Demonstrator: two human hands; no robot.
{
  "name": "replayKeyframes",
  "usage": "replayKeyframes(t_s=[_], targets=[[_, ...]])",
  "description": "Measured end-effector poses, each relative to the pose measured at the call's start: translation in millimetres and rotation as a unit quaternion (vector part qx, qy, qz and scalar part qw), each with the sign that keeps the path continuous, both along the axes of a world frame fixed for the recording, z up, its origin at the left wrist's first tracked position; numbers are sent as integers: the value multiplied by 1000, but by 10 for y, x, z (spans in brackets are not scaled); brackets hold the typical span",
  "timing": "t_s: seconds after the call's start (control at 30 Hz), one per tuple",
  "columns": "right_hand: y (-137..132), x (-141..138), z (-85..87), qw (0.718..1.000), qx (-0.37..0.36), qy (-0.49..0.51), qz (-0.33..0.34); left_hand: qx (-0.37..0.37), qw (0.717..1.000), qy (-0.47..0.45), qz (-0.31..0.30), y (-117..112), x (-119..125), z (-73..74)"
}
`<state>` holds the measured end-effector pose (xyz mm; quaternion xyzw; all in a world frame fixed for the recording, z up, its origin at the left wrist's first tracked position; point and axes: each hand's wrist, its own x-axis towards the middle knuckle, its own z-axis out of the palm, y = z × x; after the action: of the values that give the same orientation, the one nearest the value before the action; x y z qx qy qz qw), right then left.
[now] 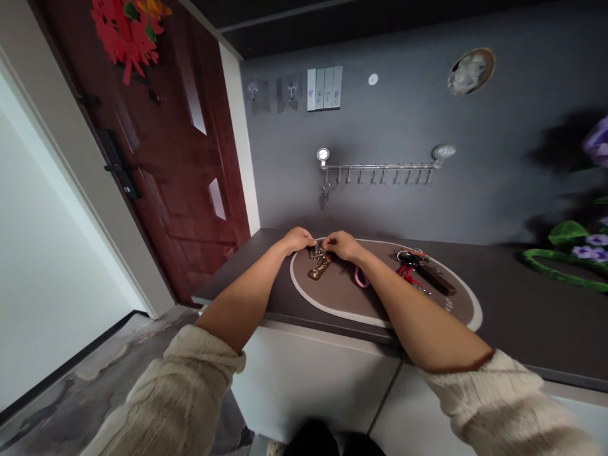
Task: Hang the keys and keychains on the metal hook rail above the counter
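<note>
Both hands meet over the left part of an oval brown mat (332, 294) on a dark countertop. My left hand (298, 239) and my right hand (342, 245) are closed in a pinch on a bunch of keys with a brown fob (318, 263) that hangs down onto the mat. A pink loop (360, 277) lies on the mat just under my right wrist. Further right on the mat lie other key bunches with a red cord and a dark brown fob (425, 271).
On the grey wall above is a metal hook rail (380, 166) with one key hanging at its left end (326, 192). A red-brown door (161, 145) stands at the left. A green plant with purple flowers (577, 250) sits at the right of the countertop (536, 310).
</note>
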<state>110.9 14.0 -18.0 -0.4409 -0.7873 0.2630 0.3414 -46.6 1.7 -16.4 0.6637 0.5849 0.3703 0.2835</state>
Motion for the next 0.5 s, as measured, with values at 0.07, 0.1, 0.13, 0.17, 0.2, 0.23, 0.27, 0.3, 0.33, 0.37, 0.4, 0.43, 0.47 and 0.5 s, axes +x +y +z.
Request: replayKeyframes(t_s=[0.07,0.1,0.13,0.17,0.2,0.23,0.27,0.3,0.33,0.37,0.4,0.43,0.47,0.5], targets=[[0,2,1,1000,-1,-6,2,1,1000,-11,-10,9,0,-2],[1,2,0,1000,0,-8,2,0,1000,-17,-16,15,-2,-4],[3,2,0,1000,0,-11,2,-2,999,-24,-21,21,-3,-5],[7,3,-2,1000,-1,-12,0,-4,999,-34,-25,26,-4,-5],[12,3,-4,1000,-3,-11,-2,-7,998,-46,-30,29,-3,-3],[20,4,-7,1000,-6,-8,-5,-10,998,-60,-34,29,-1,2],[31,5,-12,1000,-11,-3,-7,-14,996,-75,-38,27,2,10],[44,7,-19,1000,-18,5,-7,-18,995,-90,-41,21,8,20],[58,9,-27,999,-26,17,-7,-20,993,-105,-44,13,14,33],[73,11,-35,999,-36,31,-4,-22,992,-119,-44,4,20,47],[86,13,-41,998,-45,45,-1,-23,990,-131,-43,-5,26,61],[95,15,-46,997,-52,57,0,-24,989,-143,-41,-12,31,73],[99,16,-46,996,-56,67,1,-26,987,-154,-40,-16,35,84],[97,17,-42,996,-58,74,0,-29,985,-164,-41,-18,38,93]])
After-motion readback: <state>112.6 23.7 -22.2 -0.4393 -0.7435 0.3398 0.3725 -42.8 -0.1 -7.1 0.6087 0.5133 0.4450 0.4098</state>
